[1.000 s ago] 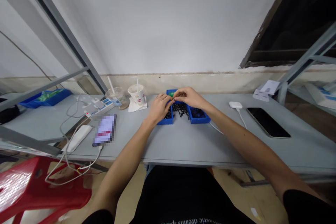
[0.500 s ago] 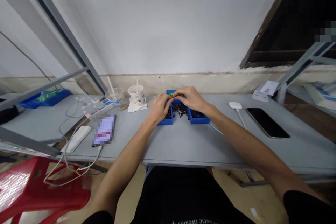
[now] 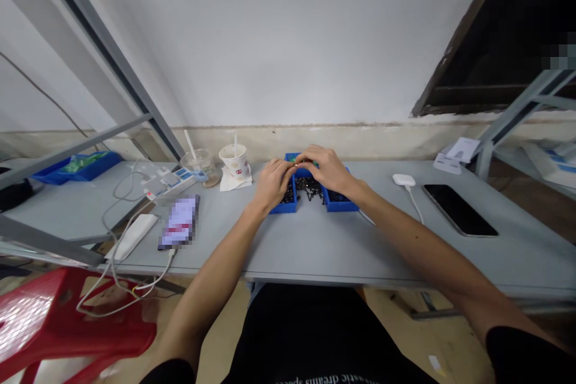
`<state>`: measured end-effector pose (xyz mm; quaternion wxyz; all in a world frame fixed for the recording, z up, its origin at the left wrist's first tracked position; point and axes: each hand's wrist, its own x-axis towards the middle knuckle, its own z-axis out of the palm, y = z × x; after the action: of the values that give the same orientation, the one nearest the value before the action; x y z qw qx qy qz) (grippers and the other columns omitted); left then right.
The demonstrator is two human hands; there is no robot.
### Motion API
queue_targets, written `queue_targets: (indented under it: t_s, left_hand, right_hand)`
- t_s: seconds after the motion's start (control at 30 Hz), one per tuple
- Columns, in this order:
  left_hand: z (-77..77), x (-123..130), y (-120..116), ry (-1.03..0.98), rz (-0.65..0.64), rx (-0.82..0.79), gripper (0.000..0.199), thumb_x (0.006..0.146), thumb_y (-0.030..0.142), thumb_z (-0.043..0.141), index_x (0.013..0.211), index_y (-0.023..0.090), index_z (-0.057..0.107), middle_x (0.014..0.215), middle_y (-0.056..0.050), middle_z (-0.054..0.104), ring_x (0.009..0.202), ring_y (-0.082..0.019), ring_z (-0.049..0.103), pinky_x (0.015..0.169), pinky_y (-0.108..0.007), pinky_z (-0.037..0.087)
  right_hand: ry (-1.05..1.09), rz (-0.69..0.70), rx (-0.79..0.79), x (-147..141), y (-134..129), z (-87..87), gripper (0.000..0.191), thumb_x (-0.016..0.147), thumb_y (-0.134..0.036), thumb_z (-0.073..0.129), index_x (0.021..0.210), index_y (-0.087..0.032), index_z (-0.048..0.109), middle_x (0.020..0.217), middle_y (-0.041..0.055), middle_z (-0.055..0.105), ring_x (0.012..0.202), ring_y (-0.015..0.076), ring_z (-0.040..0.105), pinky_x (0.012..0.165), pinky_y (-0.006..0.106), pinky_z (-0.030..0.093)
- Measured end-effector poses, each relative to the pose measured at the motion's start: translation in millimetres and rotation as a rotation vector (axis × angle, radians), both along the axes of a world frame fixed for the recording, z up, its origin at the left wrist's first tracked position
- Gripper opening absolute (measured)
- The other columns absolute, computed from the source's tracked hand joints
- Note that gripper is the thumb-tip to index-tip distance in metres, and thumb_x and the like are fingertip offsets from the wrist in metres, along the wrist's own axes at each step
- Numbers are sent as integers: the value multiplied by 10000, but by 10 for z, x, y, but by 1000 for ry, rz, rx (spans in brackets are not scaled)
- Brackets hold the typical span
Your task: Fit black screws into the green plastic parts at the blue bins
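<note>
"Since I only have the head camera from here, tell me: where are the hands?"

"Both are over the blue plastic trays point(image 3: 339, 204), with the left hand point(image 3: 272, 185) and the right hand point(image 3: 326, 169) brought together and their fingertips point(image 3: 304, 161) meeting at the far end. Something small with a gold glint point(image 3: 296, 164) shows right where they meet. I can't tell what it is, or which hand grips it."

"How far along does it look?"

"I can only read that from the piles. Small dark parts point(image 3: 288, 195) lie in the left tray, more lie in the right one, and a loose black tangle point(image 3: 309, 189) spans the gap between them. A bit of green point(image 3: 315, 164) shows just past the right hand's fingers. I can't count anything from up here, so I can't say how much is done or left."

"What else is on the grey table point(image 3: 333, 270)?"

"Left of the hands, I see a paper cup point(image 3: 234, 162) on a napkin point(image 3: 231, 181), a clear plastic cup point(image 3: 201, 169), a power strip point(image 3: 173, 181) and a pixelated phone point(image 3: 179, 222). To the right, there's a white charger point(image 3: 404, 180) and a black smartphone point(image 3: 459, 210)."
</note>
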<state>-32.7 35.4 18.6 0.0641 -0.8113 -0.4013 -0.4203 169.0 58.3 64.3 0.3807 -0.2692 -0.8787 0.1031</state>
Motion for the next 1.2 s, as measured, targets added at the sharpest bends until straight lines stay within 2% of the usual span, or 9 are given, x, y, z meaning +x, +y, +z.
queue_targets:
  t_s: [0.23,0.43,0.6,0.77,0.83,0.97,1.07,1.2]
  left_hand:
    - [-3,-9,9,25,10,-8,369,1128,401,382,1055,208,688,953,-84,723,960,-240,621,898,-390,516]
    - [-42,-19,37,63,13,-10,362,1126,402,391,1052,213,690,956,-77,724,961,-238,612,896,-391,501]
    - [-62,-13,47,93,14,19,371,1126,403,391,1032,205,690,944,-81,722,949,-241,605,887,-392,491]
    - [-40,-1,27,121,43,7,363,1124,399,396,1039,210,693,963,-86,737,967,-248,619,883,-399,475]
    - [-31,-5,22,115,69,6,369,1126,409,390,1032,215,690,958,-82,737,967,-247,625,880,-398,468]
    - [-30,-20,25,103,99,-4,363,1128,412,388,1037,222,684,972,-76,740,979,-248,628,885,-398,460]
    - [-37,-20,28,111,85,-13,359,1126,411,395,1032,224,686,964,-76,734,965,-248,625,874,-394,464]
    - [-42,-11,29,114,61,-5,360,1125,404,398,1036,218,693,969,-78,735,963,-246,627,879,-389,473]
  right_hand:
    - [-6,-16,-22,-34,-5,-34,151,1008,-220,532,904,-211,641,967,80,706,958,227,629,906,364,464]
    - [-163,-80,-54,-55,-36,-40,156,1043,-219,456,963,-213,590,953,69,684,884,212,595,833,328,422]
    - [-280,-184,-34,-90,-51,-75,279,1092,-256,372,950,-195,604,909,84,705,815,209,597,758,323,370]
    - [-321,-277,-67,-85,-47,-55,376,1110,-339,394,892,-196,665,906,93,757,813,216,640,739,325,357]
    - [-299,-259,-78,-63,-38,-35,326,1107,-345,419,971,-201,678,931,84,762,838,219,654,749,317,372]
    - [-240,-102,-83,-14,-14,-7,200,1083,-276,465,1160,-220,642,1061,68,762,966,218,675,822,303,415]
    - [-231,-56,-68,3,-3,-1,190,1070,-239,460,1097,-215,646,1086,70,753,997,214,666,849,301,420]
    - [-268,-105,-44,-11,3,-35,260,1078,-264,431,955,-204,652,954,63,734,868,199,628,789,302,396]
